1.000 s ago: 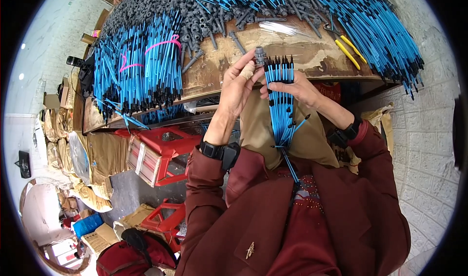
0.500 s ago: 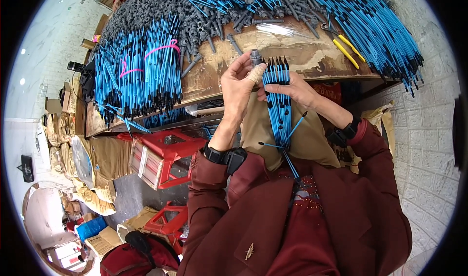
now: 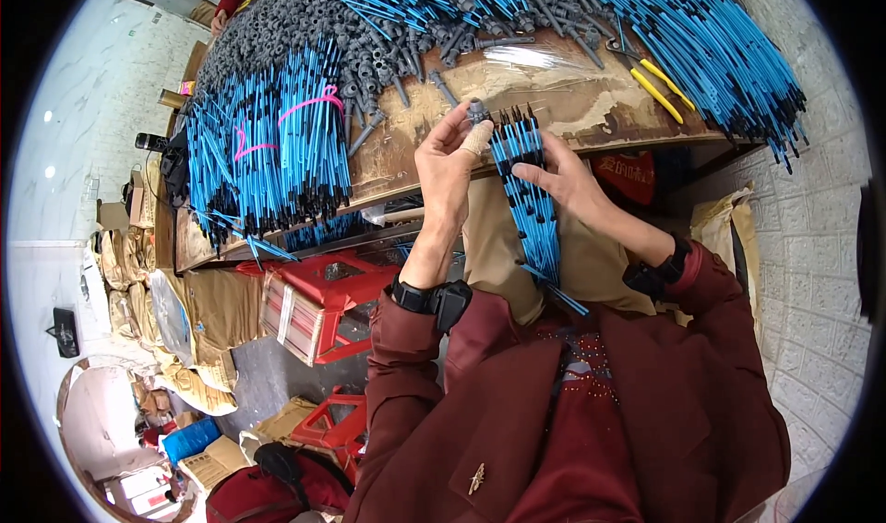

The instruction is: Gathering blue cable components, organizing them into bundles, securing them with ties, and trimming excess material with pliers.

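My left hand (image 3: 443,174), with beige tape around one finger, is closed on a grey plastic fitting (image 3: 476,112) in front of the worktable. Right beside it, my right hand (image 3: 577,186) grips a bundle of thin blue rods (image 3: 537,232) with black ends and black bands. The thumb lies across the front of the bundle, and the other fingers are partly hidden behind it. The rods stand with pointed dark tips up, fanned a little at the top, and their lower ends reach down between my legs. A few rods stick out crosswise at the bottom.
On the wooden table (image 3: 406,158) lie heaped grey fittings (image 3: 268,29), a tied stack of blue rods (image 3: 263,144), a larger rod pile (image 3: 701,52) and yellow-handled pliers (image 3: 660,94). Red stools (image 3: 328,292) stand at left. Another person's hand (image 3: 219,23) is at the far left.
The bundle's top has leaned left, and the rods that splayed out low down now lie closer in. My right hand has shifted slightly right. The grey fitting is tilted and a little lower.
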Tool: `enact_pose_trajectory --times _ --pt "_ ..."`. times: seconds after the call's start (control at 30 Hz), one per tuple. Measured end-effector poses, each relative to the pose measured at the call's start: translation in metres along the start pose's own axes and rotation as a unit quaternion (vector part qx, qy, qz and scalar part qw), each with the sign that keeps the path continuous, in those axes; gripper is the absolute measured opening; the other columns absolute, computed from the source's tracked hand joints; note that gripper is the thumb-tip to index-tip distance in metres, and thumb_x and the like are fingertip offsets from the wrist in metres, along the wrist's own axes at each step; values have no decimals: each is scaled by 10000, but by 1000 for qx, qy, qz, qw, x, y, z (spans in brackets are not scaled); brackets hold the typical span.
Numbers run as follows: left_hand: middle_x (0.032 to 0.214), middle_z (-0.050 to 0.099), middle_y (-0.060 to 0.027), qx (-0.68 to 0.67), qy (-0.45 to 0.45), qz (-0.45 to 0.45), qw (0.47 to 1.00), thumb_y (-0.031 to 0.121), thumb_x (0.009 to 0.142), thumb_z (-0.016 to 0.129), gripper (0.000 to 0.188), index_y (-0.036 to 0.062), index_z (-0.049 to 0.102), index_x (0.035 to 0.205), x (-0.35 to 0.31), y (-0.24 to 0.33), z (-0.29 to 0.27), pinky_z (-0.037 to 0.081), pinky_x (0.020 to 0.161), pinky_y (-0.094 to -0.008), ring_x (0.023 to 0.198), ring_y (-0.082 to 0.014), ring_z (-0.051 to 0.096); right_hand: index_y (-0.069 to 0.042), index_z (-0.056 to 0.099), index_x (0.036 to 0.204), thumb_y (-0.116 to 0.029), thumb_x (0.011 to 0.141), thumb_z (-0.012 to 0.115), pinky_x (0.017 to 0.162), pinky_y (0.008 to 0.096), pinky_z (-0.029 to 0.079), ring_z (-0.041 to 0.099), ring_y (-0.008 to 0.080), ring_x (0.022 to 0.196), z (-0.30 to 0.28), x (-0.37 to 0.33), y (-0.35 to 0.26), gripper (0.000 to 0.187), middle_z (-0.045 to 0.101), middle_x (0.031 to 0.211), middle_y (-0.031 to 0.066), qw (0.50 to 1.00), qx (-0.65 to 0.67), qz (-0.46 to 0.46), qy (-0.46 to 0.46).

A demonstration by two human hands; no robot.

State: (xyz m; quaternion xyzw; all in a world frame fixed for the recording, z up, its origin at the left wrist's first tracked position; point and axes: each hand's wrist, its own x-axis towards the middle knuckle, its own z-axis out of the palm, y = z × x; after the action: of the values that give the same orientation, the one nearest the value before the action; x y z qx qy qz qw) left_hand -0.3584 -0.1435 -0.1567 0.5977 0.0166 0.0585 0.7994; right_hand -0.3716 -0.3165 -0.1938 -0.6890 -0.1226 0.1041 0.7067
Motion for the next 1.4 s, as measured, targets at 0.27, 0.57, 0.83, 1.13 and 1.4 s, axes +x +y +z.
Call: enact_pose_trajectory --times 0.27,0.57,0.83,1.13,1.4 --pt "1045 678 -78 34 6 -39 999 32 854 720 423 -27 591 1254 -1 9 -6 501 807 -226 900 -106 635 -23 581 1187 -261 902 698 804 246 483 587 83 889 8 -5 -4 389 650 958 12 999 -24 7 36" --pt "1049 679 -70 123 -58 -31 990 32 889 675 366 -40 590 1237 -6 30 -12 490 841 -228 954 -114 621 -25 608 1137 -241 929 661 798 242 474 572 62 874 -4 2 0 304 648 956 -13 999 1 3 -50" --pt "1057 682 -75 61 -144 -71 985 36 903 657 352 -41 588 1239 -1 29 -26 508 834 -233 937 -115 632 -24 627 1110 -288 950 622 779 255 479 586 75 849 -7 -4 -1 309 662 930 0 996 -21 -52 -74" --pt "1058 681 -87 56 -96 -83 990 32 890 672 370 -40 586 1243 -3 26 -16 526 820 -242 916 -110 642 -11 652 1045 -351 941 618 749 289 481 599 106 812 -8 -7 -11 357 671 871 56 987 -157 -11 -13" --pt "1086 670 -83 100 -115 -64 986 37 908 646 365 -51 570 1254 0 30 -8 498 828 -216 954 -103 621 -4 646 1063 -334 951 614 749 271 486 592 85 817 -15 1 -15 350 662 885 7 996 -54 -14 -64"
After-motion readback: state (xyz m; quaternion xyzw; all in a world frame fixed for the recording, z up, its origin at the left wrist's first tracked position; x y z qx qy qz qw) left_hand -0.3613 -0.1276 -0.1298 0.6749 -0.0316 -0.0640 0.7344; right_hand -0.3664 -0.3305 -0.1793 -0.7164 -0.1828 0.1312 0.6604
